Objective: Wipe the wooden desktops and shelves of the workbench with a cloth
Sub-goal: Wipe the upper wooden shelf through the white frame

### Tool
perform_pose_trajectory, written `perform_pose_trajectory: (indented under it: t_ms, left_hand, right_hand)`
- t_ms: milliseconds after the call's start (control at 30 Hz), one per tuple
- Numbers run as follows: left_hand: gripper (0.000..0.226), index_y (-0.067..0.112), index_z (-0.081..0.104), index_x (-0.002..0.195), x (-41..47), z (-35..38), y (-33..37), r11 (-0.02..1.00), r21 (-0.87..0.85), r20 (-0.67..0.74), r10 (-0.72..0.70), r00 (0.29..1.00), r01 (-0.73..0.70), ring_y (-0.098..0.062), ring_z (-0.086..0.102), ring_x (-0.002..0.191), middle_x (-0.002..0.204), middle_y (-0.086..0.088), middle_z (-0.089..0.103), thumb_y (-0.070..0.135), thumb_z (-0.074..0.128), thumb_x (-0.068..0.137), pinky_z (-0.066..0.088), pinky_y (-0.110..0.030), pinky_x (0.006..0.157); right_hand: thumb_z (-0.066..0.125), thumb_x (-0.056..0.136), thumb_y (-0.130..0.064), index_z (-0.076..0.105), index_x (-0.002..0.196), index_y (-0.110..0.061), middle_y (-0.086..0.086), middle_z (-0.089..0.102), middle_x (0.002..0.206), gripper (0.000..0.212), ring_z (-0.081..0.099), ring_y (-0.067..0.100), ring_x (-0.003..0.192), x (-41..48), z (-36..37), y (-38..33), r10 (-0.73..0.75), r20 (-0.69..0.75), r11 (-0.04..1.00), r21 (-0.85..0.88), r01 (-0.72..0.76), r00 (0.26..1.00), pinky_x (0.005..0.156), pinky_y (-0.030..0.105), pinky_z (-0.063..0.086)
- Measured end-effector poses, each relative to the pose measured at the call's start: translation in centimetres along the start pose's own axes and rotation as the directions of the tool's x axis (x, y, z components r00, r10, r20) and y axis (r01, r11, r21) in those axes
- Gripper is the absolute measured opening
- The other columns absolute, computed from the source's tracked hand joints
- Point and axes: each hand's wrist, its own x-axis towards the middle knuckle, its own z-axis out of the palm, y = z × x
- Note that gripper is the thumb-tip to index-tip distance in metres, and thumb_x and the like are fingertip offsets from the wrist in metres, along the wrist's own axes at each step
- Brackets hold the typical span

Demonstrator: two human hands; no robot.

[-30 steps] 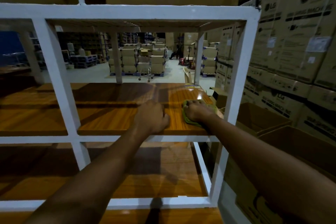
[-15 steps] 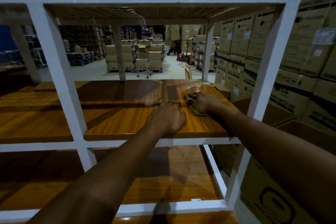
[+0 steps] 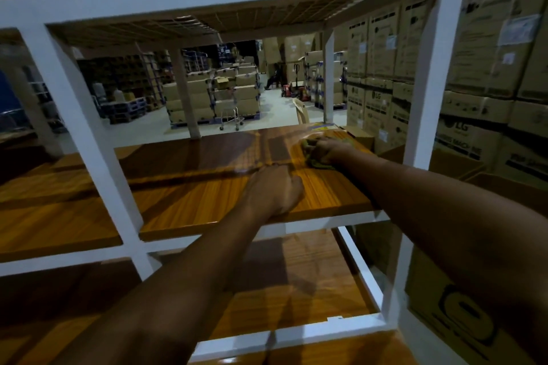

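My right hand (image 3: 327, 149) has pushed the cloth (image 3: 320, 164) from mid-depth to the far right corner of the middle shelf (image 3: 192, 187), gripping it bunched under the palm. My left hand (image 3: 274, 191) stays braced near the front edge, fingers curled, empty. That finishes the right end, I reckon; the left span and lower shelf (image 3: 296, 290) remain.

You are looking into a dim warehouse where tall stacks of brown cardboard cartons (image 3: 486, 47) are lining your right and palletised brown boxes (image 3: 204, 98) are standing on the pale concrete floor (image 3: 139, 129).
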Motion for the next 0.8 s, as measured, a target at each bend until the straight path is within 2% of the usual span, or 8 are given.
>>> perform_pose_trajectory:
  t_ms: [133,367,500,567,600,667,733,800]
  left_hand:
    - [0.053,0.012,0.064,0.093,-0.3,-0.2,0.2,1.0,0.01,-0.001,0.012,1.0,-0.012,-0.03,0.061,0.084,0.094,-0.013,0.067,0.049,0.029,0.083,0.05,-0.039,0.077]
    - [0.029,0.014,0.059,0.083,-1.2,-1.0,1.0,1.0,-0.01,-0.011,-0.024,1.0,0.024,-0.023,0.056,0.073,0.08,-0.005,0.06,0.038,0.044,0.091,0.041,-0.032,0.062]
    - [0.03,0.018,0.049,0.063,-2.8,-1.7,1.9,0.999,-0.02,-0.1,-0.028,0.995,0.026,-0.015,0.051,0.057,0.063,0.002,0.05,0.026,0.049,0.093,0.028,-0.026,0.047]
    - [0.031,0.014,0.05,0.061,-3.4,-1.9,2.4,1.0,0.025,-0.134,-0.01,0.991,0.014,-0.023,0.058,0.061,0.063,0.0,0.052,0.021,0.05,0.091,0.035,-0.027,0.049]
    - [0.03,0.012,0.053,0.062,-3.7,-2.1,2.6,0.998,0.066,-0.148,0.017,0.989,-0.007,-0.028,0.061,0.066,0.066,-0.003,0.055,0.019,0.051,0.09,0.042,-0.031,0.052]
    - [0.027,0.006,0.063,0.069,-4.0,-2.4,3.0,0.989,0.137,-0.15,0.069,0.986,-0.048,-0.033,0.064,0.074,0.076,-0.012,0.063,0.015,0.051,0.092,0.052,-0.04,0.062]
    - [0.029,0.005,0.066,0.074,-4.1,-2.5,3.2,0.984,0.168,-0.142,0.087,0.986,-0.063,-0.035,0.065,0.078,0.083,-0.015,0.067,0.016,0.048,0.094,0.055,-0.043,0.068]
    - [0.032,0.015,0.057,0.066,-4.2,-2.5,3.3,0.993,0.121,-0.17,0.023,0.985,-0.002,-0.033,0.066,0.076,0.08,-0.013,0.067,0.023,0.046,0.094,0.054,-0.038,0.065]
  right_hand:
    - [0.047,0.1,-0.053,0.036,0.153,-0.024,0.011,0.032,0.16,0.06,0.029,0.034,0.146,-2.5,0.0,-0.2,0.053,-0.053,0.993,-0.1,-0.058,0.997,0.114,0.051,0.028]
    - [0.024,0.106,-0.052,0.029,0.155,-0.037,0.0,0.025,0.165,0.051,0.022,0.027,0.151,-9.2,1.2,0.3,-0.182,-0.05,0.982,-0.062,0.179,0.982,0.117,0.055,0.025]
    - [0.027,0.106,-0.052,0.035,0.152,-0.033,0.001,0.034,0.16,0.051,0.033,0.027,0.144,-12.6,1.1,2.1,-0.161,-0.123,0.987,0.001,0.163,0.979,0.11,0.049,0.033]
    - [0.028,0.105,-0.053,0.052,0.139,-0.029,0.005,0.057,0.14,0.048,0.054,0.026,0.123,-13.5,1.4,2.1,-0.079,-0.212,0.997,-0.014,0.078,0.974,0.095,0.042,0.044]
    - [0.027,0.104,-0.054,0.063,0.123,-0.026,0.005,0.068,0.115,0.049,0.063,0.022,0.101,-13.8,2.0,1.7,-0.034,-0.316,0.999,-0.011,0.032,0.948,0.082,0.037,0.049]
    - [0.025,0.1,-0.052,0.068,0.084,-0.023,-0.002,0.062,0.072,0.055,0.057,0.012,0.064,-14.8,4.0,0.1,-0.005,-0.593,0.999,0.028,0.026,0.805,0.063,0.033,0.047]
    - [0.035,0.1,-0.041,0.067,0.076,-0.022,-0.005,0.064,0.071,0.045,0.056,0.01,0.066,-16.4,6.7,-1.4,-0.101,-0.771,0.982,0.024,0.187,0.629,0.069,0.034,0.045]
    - [0.045,0.099,-0.032,0.072,0.092,-0.018,-0.001,0.073,0.093,0.032,0.064,0.015,0.088,-17.3,8.7,-1.5,-0.221,-0.828,0.958,-0.085,0.275,0.515,0.084,0.037,0.045]
